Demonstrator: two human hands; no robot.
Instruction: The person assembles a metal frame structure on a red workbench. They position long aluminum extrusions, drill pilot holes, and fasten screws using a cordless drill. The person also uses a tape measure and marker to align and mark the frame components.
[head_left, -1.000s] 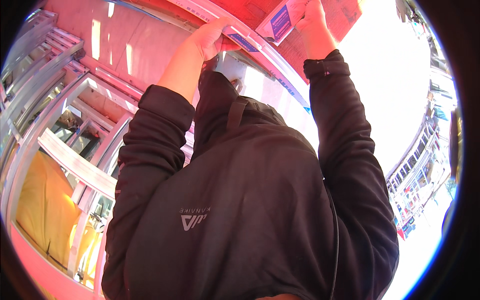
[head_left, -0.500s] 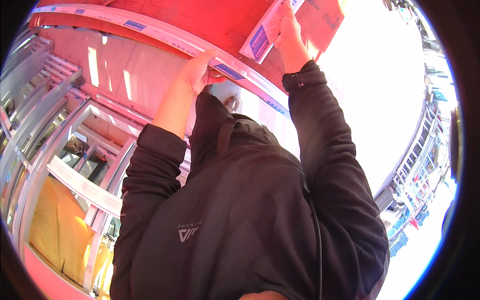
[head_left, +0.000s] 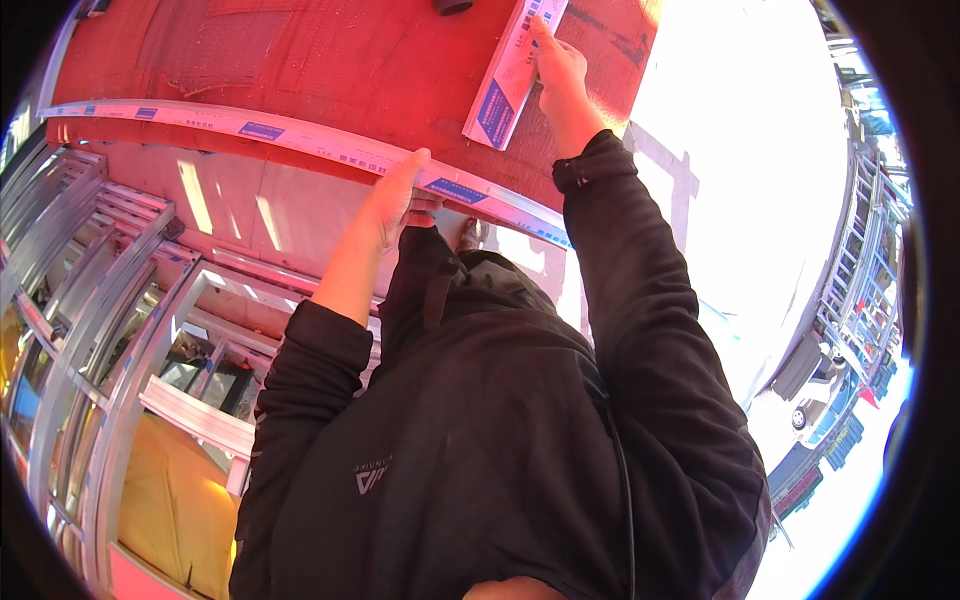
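My left hand [head_left: 395,195] grips the edge of a long pale metal rail [head_left: 250,132] with blue printed patches. The rail runs from the far left across a red surface [head_left: 330,60] toward the middle. My right hand [head_left: 560,70] reaches further out and holds a shorter rail piece [head_left: 503,85] of the same kind, with the fingers pressed along its right edge. The short piece stands nearly upright on the red surface, its lower end just above the long rail. Black hoodie sleeves cover both my arms.
Silver metal stud frames [head_left: 90,330] fill the left side, with a yellow panel [head_left: 165,500] behind them at lower left. Scaffolding [head_left: 860,270] curves along the right rim beside a glaring white area. A shoe tip [head_left: 468,235] shows under the long rail.
Both hands have stretched further out from my body. The short piece has moved up and away from the long rail, and more of the red surface is in view.
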